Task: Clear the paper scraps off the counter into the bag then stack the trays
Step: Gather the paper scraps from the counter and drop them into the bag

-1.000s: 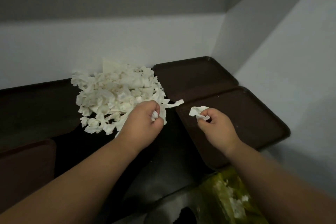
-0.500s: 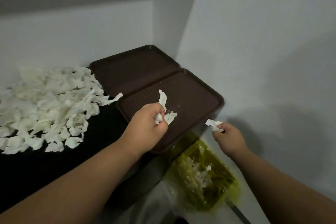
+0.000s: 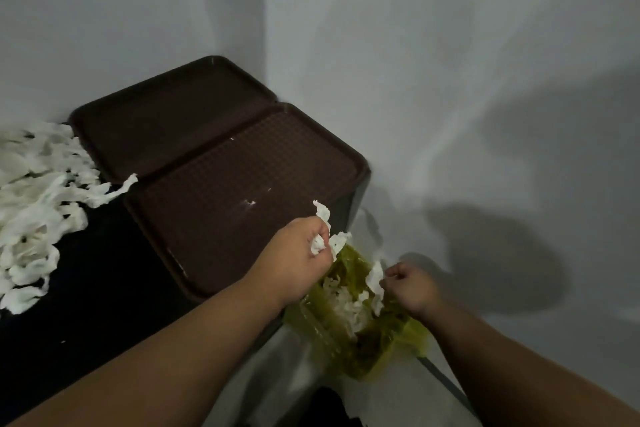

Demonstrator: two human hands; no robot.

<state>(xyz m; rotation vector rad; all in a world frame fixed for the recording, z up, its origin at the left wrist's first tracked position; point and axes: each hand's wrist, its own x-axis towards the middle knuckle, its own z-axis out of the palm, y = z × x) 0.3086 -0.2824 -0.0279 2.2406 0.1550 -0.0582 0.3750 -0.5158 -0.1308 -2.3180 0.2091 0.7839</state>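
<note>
Head view. Your left hand [image 3: 300, 255] is closed in a fist over the right end of the counter, gripping a wad of torn white paper scraps [image 3: 325, 236]. One strip stands up above the knuckles, another hangs from the curled fingers [image 3: 320, 231] toward the mouth of the yellow-green translucent plastic bag [image 3: 388, 336], which sits below the counter edge against the grey wall [image 3: 450, 80].

Your right hand [image 3: 410, 288] is lower, over the bag opening, fingertips pinched shut on a single crumpled white paper scrap [image 3: 375, 279]. That scrap hangs down and to the left of the fingertips, inside the bag's rim. More white paper already lies in the bag, below and between both hands.

The large heap of white paper shreds [image 3: 38, 204] lies on the dark counter top [image 3: 104, 288] at the far left, well apart from both hands. One long strip from it reaches the near left corner of the nearer tray.

The two dark brown rectangular plastic trays sit side by side in the corner, unstacked. The nearer textured tray [image 3: 242, 191] is partly under your left wrist and carries a few white flecks. The farther smooth tray [image 3: 173, 114] touches its rear edge.
</note>
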